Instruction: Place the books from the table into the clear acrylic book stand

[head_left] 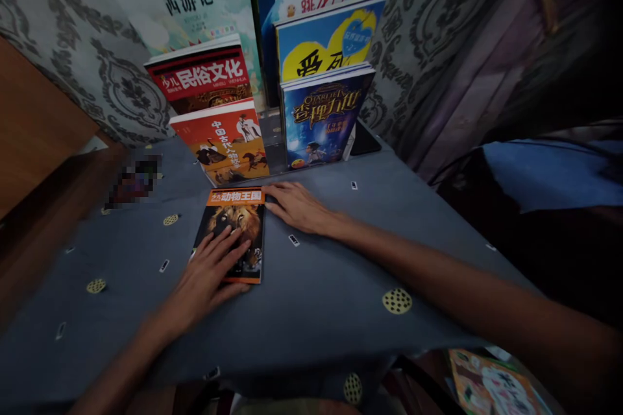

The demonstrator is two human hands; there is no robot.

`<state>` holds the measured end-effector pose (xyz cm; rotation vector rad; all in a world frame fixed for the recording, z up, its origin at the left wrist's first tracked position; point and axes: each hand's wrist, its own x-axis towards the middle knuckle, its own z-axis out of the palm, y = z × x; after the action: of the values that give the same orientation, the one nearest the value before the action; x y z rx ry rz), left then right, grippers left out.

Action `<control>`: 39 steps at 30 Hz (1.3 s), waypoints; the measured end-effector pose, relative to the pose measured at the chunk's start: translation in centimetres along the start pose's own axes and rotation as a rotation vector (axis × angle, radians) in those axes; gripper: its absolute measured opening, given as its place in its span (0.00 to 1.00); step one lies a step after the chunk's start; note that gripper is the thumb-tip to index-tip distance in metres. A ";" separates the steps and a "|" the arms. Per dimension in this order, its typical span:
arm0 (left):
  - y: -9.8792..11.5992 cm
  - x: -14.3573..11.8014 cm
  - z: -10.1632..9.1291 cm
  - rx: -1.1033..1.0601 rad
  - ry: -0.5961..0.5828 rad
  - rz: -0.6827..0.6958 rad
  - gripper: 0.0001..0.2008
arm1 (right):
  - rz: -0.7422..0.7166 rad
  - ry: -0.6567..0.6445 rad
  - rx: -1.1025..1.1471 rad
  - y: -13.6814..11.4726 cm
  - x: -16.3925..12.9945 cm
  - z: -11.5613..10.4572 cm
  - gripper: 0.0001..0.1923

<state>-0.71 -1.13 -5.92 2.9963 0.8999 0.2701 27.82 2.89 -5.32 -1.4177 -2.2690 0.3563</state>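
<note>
A book with a lion on its dark cover and an orange title band (253, 214) lies flat on the cloth-covered table. Across its lower left part rests my left hand (214, 266), palm down, fingers spread over the cover. My right hand (296, 205) is at the book's upper right corner, with its fingers stretched out and the fingertips touching the edge. Just beyond the book stands an orange book (224, 146), upright in a rack, with a red book (209, 78) behind it. To its right stands a blue book (321, 120).
Behind the blue book stand a yellow-and-blue book (331, 39) and taller books, including a pale green one (195, 6). A dark flat object (365, 141) lies right of the rack. Below the table's front edge, more books (496, 382) show at lower right. A patterned curtain (126, 71) hangs behind.
</note>
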 end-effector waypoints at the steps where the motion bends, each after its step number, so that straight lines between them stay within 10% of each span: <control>1: 0.1 0.2 0.3 0.023 0.026 -0.006 0.31 | 0.001 -0.003 -0.001 0.1 0.4 0.1 0.20; 22: 1.6 0.9 0.2 -0.242 0.280 -0.049 0.12 | -0.166 0.034 0.118 1.0 0.4 1.0 0.21; 39: 1.5 0.6 0.0 -0.201 0.273 -0.014 0.13 | -0.273 0.095 0.323 -4.7 -4.6 1.5 0.15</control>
<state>0.63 -2.00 -5.77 2.8084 0.8505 0.7365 25.13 -3.32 -5.64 -0.9319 -2.1718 0.5255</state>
